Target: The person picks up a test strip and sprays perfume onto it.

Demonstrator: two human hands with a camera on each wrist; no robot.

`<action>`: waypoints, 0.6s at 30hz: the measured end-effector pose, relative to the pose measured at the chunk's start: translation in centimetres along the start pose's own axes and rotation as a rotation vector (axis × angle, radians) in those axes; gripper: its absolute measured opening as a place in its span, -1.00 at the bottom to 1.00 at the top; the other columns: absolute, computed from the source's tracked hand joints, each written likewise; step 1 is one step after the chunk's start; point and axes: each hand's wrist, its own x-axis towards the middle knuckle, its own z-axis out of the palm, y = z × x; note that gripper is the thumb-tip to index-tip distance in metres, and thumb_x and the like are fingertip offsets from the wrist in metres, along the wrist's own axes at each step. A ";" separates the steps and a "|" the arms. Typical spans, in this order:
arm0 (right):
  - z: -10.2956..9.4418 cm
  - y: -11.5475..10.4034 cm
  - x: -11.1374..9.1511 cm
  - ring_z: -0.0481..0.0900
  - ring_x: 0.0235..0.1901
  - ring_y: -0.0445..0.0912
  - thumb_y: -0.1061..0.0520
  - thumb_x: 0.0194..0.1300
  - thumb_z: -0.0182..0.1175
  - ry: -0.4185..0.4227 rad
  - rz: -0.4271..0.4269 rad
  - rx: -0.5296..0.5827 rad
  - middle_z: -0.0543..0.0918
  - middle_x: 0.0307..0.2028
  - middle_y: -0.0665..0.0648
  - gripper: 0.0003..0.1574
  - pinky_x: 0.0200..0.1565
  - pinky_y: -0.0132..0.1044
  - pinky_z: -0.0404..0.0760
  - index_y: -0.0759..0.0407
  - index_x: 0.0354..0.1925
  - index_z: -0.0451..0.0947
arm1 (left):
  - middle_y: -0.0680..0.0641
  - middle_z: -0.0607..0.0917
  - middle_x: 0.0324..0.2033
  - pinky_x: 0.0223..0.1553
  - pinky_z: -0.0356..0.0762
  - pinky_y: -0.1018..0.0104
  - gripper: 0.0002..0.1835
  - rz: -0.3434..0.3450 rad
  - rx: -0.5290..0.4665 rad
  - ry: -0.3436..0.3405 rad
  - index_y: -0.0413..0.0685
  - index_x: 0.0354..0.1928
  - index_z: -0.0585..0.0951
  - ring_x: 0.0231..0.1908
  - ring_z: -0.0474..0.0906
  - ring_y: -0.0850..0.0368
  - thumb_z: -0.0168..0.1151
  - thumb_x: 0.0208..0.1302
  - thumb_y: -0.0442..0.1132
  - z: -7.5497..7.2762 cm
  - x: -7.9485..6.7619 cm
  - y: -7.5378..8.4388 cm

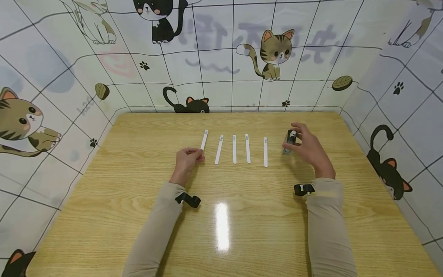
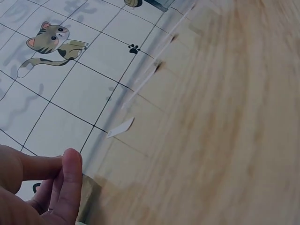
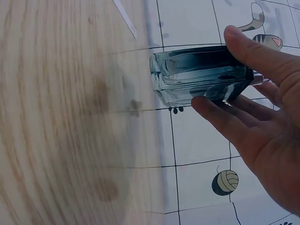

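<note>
I have the left hand (image 1: 187, 163) pinching one printed strip (image 1: 204, 139), the right hand (image 1: 308, 148) gripping a glass bottle (image 3: 199, 70); four more strips (image 1: 234, 149) look placed, two releases seemingly left

Long beige sleeves (image 1: 330, 227), softly creased, carry small, blocky black cameras (image 1: 194, 201) near the cuffs, leaving the left hand (image 1: 187, 163) and right hand (image 1: 309, 148) bare.

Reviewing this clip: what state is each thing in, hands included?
Left hand: pinching the leftmost strip.
Right hand: gripping the bottle.
Bottle: held; whether capped, unclear.
Leftmost strip: held at its near end.
Other four strips: lying on the table, apart.
</note>
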 end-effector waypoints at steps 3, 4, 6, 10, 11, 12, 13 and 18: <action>0.0 0.1 0.0 0.08 0.53 0.33 0.05 0.41 0.34 -0.024 0.002 -0.020 0.05 0.60 0.27 0.13 0.39 0.34 0.28 0.03 0.64 -0.15 | -0.14 0.68 -0.40 -0.30 0.75 0.37 -0.87 -0.018 0.034 -0.018 -0.41 -0.08 0.59 -0.48 0.70 0.17 0.24 0.41 -0.46 0.0 0.0 -0.2; 0.0 0.1 0.1 0.07 0.54 0.32 0.05 0.42 0.33 -0.031 0.003 -0.025 0.05 0.60 0.28 0.12 0.40 0.33 0.28 0.03 0.64 -0.15 | -0.15 0.68 -0.40 -0.31 0.75 0.38 -0.86 -0.024 0.038 -0.022 -0.42 -0.07 0.59 -0.48 0.70 0.17 0.24 0.42 -0.46 0.0 0.0 -0.3; 0.1 0.2 0.1 0.06 0.54 0.32 0.06 0.43 0.32 -0.040 0.002 -0.026 0.06 0.60 0.29 0.12 0.40 0.33 0.28 0.04 0.64 -0.16 | -0.18 0.68 -0.37 -0.31 0.75 0.37 -0.84 -0.035 0.042 -0.028 -0.42 -0.05 0.58 -0.47 0.70 0.17 0.23 0.42 -0.45 0.0 0.0 -0.4; 0.3 0.4 0.3 0.06 0.54 0.32 0.10 0.43 0.32 -0.048 0.000 -0.020 0.06 0.59 0.30 0.11 0.40 0.31 0.30 0.06 0.64 -0.16 | -0.22 0.68 -0.34 -0.30 0.75 0.36 -0.83 -0.036 0.040 -0.027 -0.43 -0.03 0.58 -0.47 0.70 0.16 0.23 0.43 -0.44 0.0 0.0 -0.5; 0.3 0.4 0.3 0.05 0.54 0.33 0.11 0.43 0.32 -0.050 -0.001 -0.016 0.06 0.59 0.31 0.11 0.39 0.31 0.30 0.07 0.63 -0.16 | -0.22 0.68 -0.34 -0.30 0.75 0.36 -0.83 -0.034 0.044 -0.027 -0.43 -0.04 0.58 -0.48 0.70 0.16 0.23 0.43 -0.44 0.0 0.0 -0.5; 0.4 0.5 0.3 0.05 0.54 0.33 0.12 0.42 0.32 -0.050 -0.001 -0.016 0.06 0.59 0.32 0.11 0.39 0.31 0.31 0.08 0.63 -0.16 | -0.22 0.68 -0.34 -0.30 0.76 0.36 -0.83 -0.031 0.049 -0.026 -0.43 -0.04 0.58 -0.48 0.70 0.16 0.23 0.43 -0.44 0.0 0.0 -0.5; 0.4 0.6 0.4 0.05 0.54 0.34 0.13 0.42 0.32 -0.052 -0.002 -0.015 0.06 0.59 0.32 0.11 0.38 0.31 0.31 0.10 0.63 -0.15 | -0.22 0.69 -0.35 -0.30 0.76 0.36 -0.84 -0.028 0.053 -0.026 -0.43 -0.05 0.58 -0.48 0.70 0.16 0.23 0.43 -0.44 0.1 0.0 -0.6; 0.7 0.9 0.4 0.06 0.54 0.35 0.13 0.42 0.33 -0.053 -0.006 -0.019 0.07 0.58 0.33 0.11 0.37 0.31 0.34 0.11 0.63 -0.14 | -0.25 0.70 -0.34 -0.28 0.76 0.35 -0.82 -0.018 0.070 -0.021 -0.44 -0.05 0.58 -0.49 0.71 0.16 0.23 0.43 -0.42 0.1 -0.1 -0.6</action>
